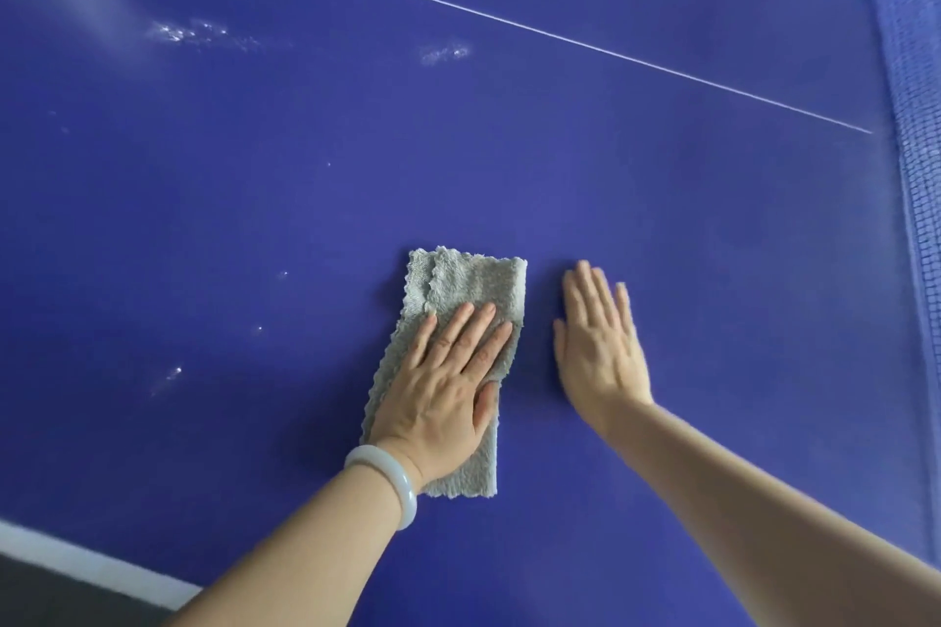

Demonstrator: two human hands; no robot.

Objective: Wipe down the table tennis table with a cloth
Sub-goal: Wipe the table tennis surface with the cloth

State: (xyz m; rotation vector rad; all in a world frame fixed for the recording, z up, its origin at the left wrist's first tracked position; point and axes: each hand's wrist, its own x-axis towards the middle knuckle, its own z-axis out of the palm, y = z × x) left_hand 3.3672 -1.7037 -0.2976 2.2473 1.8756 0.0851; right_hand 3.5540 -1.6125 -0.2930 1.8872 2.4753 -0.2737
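A grey fluffy cloth (466,288) lies folded flat on the blue table tennis table (305,199). My left hand (448,382), with a pale bangle on the wrist, presses down on the cloth with straight fingers spread. My right hand (601,346) lies flat on the bare table just to the right of the cloth, fingers straight and together, not touching the cloth.
The net (911,127) runs along the right edge of view. A thin white centre line (509,20) crosses the table diagonally. The white side line (76,560) and table edge are at the lower left. Shiny wet specks and smears (193,33) dot the left part.
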